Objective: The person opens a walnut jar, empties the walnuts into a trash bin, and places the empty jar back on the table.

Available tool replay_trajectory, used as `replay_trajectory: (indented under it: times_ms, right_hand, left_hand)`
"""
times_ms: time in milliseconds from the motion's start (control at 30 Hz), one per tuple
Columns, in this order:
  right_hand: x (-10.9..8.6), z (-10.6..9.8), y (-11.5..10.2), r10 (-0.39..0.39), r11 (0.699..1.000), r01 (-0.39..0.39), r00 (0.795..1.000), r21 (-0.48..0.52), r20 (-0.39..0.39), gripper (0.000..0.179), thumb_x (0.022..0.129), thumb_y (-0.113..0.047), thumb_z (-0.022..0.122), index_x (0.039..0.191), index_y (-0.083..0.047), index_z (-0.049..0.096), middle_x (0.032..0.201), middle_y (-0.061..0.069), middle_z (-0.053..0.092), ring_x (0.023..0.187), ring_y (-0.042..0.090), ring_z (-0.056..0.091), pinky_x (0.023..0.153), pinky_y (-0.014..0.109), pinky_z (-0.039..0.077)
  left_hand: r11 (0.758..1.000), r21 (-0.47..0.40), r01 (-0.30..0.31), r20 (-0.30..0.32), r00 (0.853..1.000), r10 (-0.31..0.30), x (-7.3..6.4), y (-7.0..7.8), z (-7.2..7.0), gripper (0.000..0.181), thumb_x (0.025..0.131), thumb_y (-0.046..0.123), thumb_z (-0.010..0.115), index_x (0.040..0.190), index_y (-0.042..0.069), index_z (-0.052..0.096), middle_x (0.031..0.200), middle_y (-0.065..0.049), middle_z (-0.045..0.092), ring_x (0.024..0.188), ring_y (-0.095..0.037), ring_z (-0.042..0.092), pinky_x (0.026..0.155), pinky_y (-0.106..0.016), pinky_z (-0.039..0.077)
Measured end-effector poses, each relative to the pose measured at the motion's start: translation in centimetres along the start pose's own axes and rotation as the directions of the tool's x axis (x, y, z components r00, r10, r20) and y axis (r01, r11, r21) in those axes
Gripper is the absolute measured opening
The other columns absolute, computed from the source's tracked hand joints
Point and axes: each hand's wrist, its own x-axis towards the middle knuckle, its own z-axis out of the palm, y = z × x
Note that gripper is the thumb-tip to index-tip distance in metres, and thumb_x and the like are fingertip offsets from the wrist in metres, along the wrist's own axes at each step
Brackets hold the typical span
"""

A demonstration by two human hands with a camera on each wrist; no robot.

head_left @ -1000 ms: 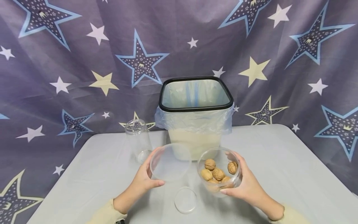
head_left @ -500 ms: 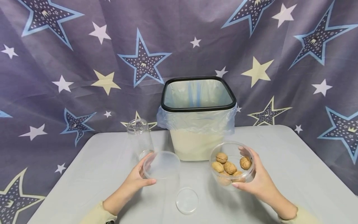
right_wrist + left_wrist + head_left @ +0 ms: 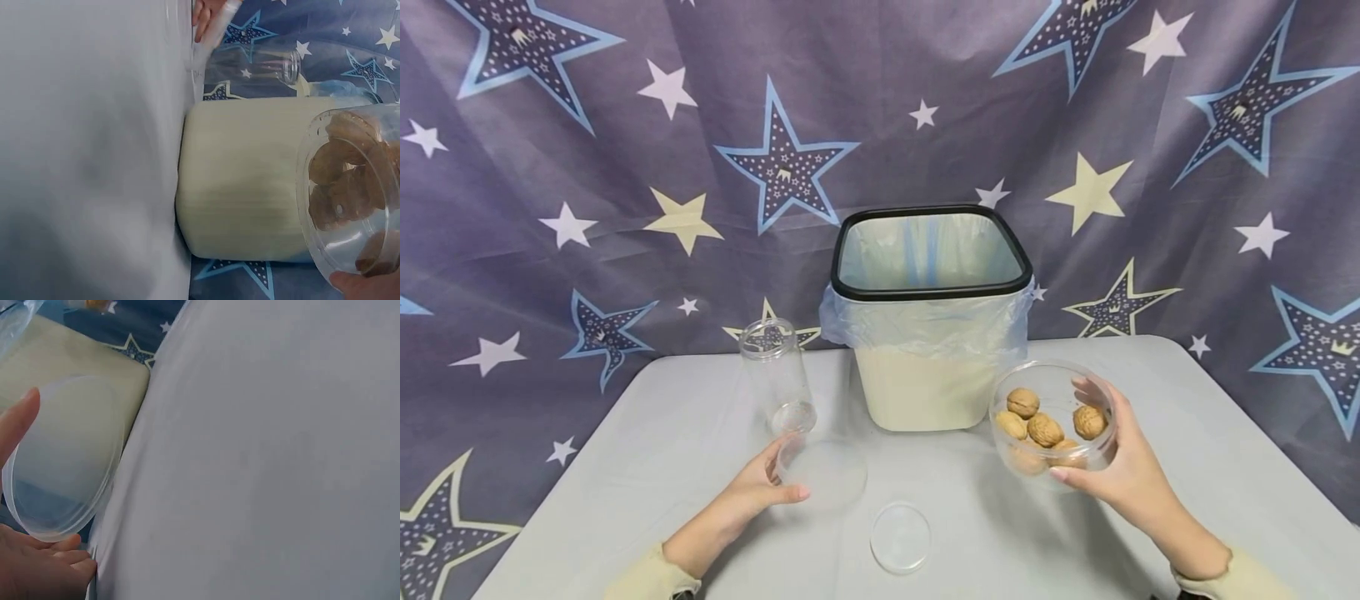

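Note:
My left hand holds a round translucent plastic lid low over the table, left of centre. In the left wrist view the lid sits between the thumb and the fingertips at its lower rim. My right hand grips a clear round plastic container by its right side, raised above the table. Several walnuts lie in it. The right wrist view shows the walnuts through the clear bottom, with a fingertip at the container's edge.
A cream waste bin with a black rim and a bluish liner bag stands at the back centre. Left of it is a clear tall jar. A small clear round lid lies on the table in front. Behind hangs a star-patterned curtain.
My left hand has moved the lid left and down towards the table. My right hand has carried the container of walnuts to the right and slightly up.

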Motion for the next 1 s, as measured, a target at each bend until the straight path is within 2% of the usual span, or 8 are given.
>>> replay_trajectory:
  times_ms: [233, 433, 667, 800, 900, 1000]
  right_hand:
    - [0.6, -1.0, 0.1, -0.001, 0.999, 0.001, 1.0, -0.033, -0.025, 0.112, 0.049, 0.011, 0.083, 0.145, -0.006, 0.029, 0.134, -0.009, 0.044, 0.118, 0.001, 0.04, 0.094, 0.007, 0.03]
    - [1.1, -1.8, 0.1, 0.002, 0.996, -0.005, 1.0, -0.091, -0.031, 0.112, 0.05, 0.01, 0.084, 0.146, -0.008, 0.029, 0.132, -0.014, 0.043, 0.117, 0.0, 0.039, 0.092, 0.006, 0.029]
    - [1.8, -2.5, 0.0, 0.021, 0.992, -0.024, 0.999, -0.126, -0.032, 0.109, 0.053, 0.008, 0.085, 0.145, -0.008, 0.029, 0.131, -0.02, 0.041, 0.115, -0.003, 0.038, 0.09, 0.004, 0.03]
    - [2.3, -2.9, 0.0, 0.025, 0.99, -0.03, 0.999, -0.141, -0.036, 0.107, 0.055, 0.008, 0.084, 0.145, -0.007, 0.029, 0.13, -0.02, 0.04, 0.114, -0.004, 0.037, 0.087, 0.003, 0.031]
    - [2.7, -3.3, 0.0, 0.033, 0.988, -0.039, 0.999, -0.149, -0.041, 0.103, 0.056, 0.007, 0.084, 0.143, -0.005, 0.029, 0.129, -0.02, 0.04, 0.114, -0.005, 0.037, 0.086, 0.003, 0.031]
    - [3.2, -3.7, -0.1, 0.038, 0.988, -0.044, 0.998, -0.149, -0.045, 0.101, 0.057, 0.007, 0.083, 0.142, -0.003, 0.03, 0.129, -0.019, 0.04, 0.113, -0.005, 0.037, 0.086, 0.002, 0.031]
  left_hand:
    - [0.997, 0.08, 0.011, 0.036, 0.999, -0.013, 0.1, -0.2, -0.3, 0.098, 0.072, 0.013, 0.08, 0.147, -0.003, 0.019, 0.154, -0.026, 0.011, 0.139, -0.045, 0.004, 0.11, -0.057, 0.006]
    - [0.993, 0.116, -0.033, 0.073, 0.997, 0.025, 0.3, -0.4, -0.7, 0.102, 0.072, 0.011, 0.079, 0.146, -0.01, 0.012, 0.152, -0.027, 0.016, 0.14, -0.041, 0.008, 0.112, -0.048, 0.008]
    - [0.984, 0.16, -0.081, 0.059, 0.996, 0.072, 0.3, 0.2, -0.7, 0.102, 0.071, 0.011, 0.081, 0.145, -0.011, 0.014, 0.151, -0.027, 0.019, 0.14, -0.041, 0.008, 0.111, -0.046, 0.009]
    - [0.968, 0.206, -0.141, 0.068, 0.989, 0.129, 0.1, 1.1, -0.5, 0.102, 0.07, 0.013, 0.081, 0.145, -0.011, 0.016, 0.151, -0.028, 0.018, 0.139, -0.044, 0.01, 0.111, -0.047, 0.01]
    - [0.943, 0.253, -0.218, 0.081, 0.976, 0.204, 0.1, 2.1, -0.2, 0.101, 0.071, 0.014, 0.082, 0.144, -0.012, 0.018, 0.149, -0.03, 0.021, 0.138, -0.046, 0.014, 0.109, -0.049, 0.013]
    - [0.92, 0.269, -0.284, 0.083, 0.959, 0.271, 0.1, 3.5, 0.1, 0.099, 0.072, 0.016, 0.081, 0.144, -0.011, 0.02, 0.149, -0.028, 0.024, 0.138, -0.043, 0.017, 0.11, -0.043, 0.016]
